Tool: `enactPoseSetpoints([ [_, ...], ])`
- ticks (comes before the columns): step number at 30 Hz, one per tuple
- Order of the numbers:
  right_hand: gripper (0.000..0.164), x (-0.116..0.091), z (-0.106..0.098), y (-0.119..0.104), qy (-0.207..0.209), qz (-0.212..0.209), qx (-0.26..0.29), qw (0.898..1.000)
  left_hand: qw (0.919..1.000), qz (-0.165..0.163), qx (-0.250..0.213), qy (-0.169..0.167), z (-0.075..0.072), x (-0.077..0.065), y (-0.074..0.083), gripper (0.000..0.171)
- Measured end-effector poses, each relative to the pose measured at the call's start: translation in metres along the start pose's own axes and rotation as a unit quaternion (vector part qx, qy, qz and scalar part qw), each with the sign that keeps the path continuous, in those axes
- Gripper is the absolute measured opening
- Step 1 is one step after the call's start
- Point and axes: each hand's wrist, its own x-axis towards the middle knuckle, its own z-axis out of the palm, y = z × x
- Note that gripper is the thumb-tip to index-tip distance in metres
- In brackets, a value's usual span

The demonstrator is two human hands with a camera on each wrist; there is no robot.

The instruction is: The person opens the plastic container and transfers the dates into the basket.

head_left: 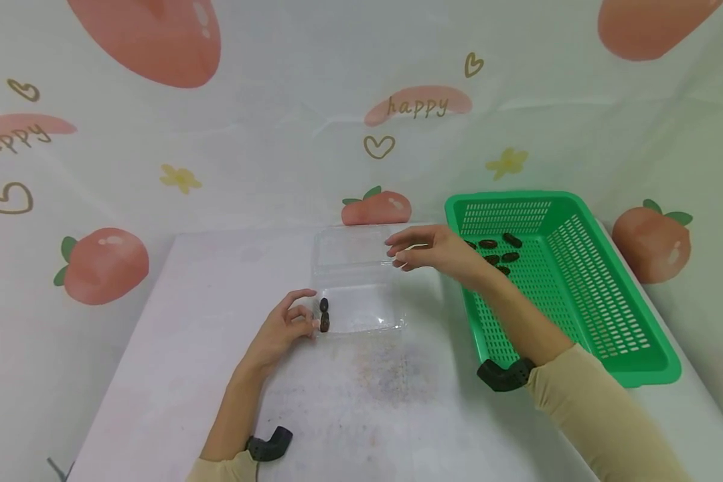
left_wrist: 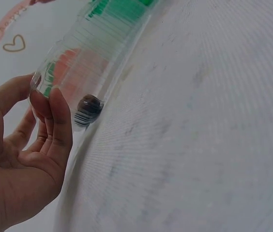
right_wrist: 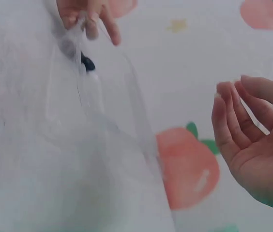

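Note:
A clear plastic clamshell box (head_left: 361, 309) lies on the table with its lid (head_left: 352, 248) folded back toward the wall. Along its left side sit two dark brown, glossy oval fruits that look like dates (head_left: 325, 323), one behind the other. My left hand (head_left: 284, 328) pinches the box's left rim; in the left wrist view, thumb and fingers (left_wrist: 59, 108) meet on the plastic edge. Above the right part of the lid hovers my right hand (head_left: 436, 253), its fingers loosely bent and nothing between them, as the right wrist view also shows.
To the right stands a green slotted basket (head_left: 632, 288) with several more dark dates (head_left: 510, 257) toward its back left. My right forearm crosses over the basket's left wall. Behind the table hangs a white backdrop cloth (head_left: 277, 134) printed with fruit. Dark smudges mark the table in front of the box.

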Motion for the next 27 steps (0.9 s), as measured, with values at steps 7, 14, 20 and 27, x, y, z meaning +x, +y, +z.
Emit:
enactPoseSetpoints([
  [7,0.027,0.021,0.026,-0.002,-0.008,-0.006,0.014,1.0,1.0,-0.004,0.002,0.001,0.001,0.001,0.0,0.062],
  [14,0.024,0.042,0.052,0.0,0.014,0.012,0.003,1.0,0.9999,-0.007,-0.002,0.009,0.001,0.001,-0.001,0.061],
  [20,0.025,0.051,0.076,-0.001,0.041,0.033,-0.008,0.999,0.9998,-0.011,0.004,0.014,0.001,0.001,0.0,0.06],
  [27,0.023,0.059,0.101,0.013,0.047,0.037,-0.005,0.998,0.9999,-0.005,0.004,0.008,0.002,0.002,0.002,0.06],
])
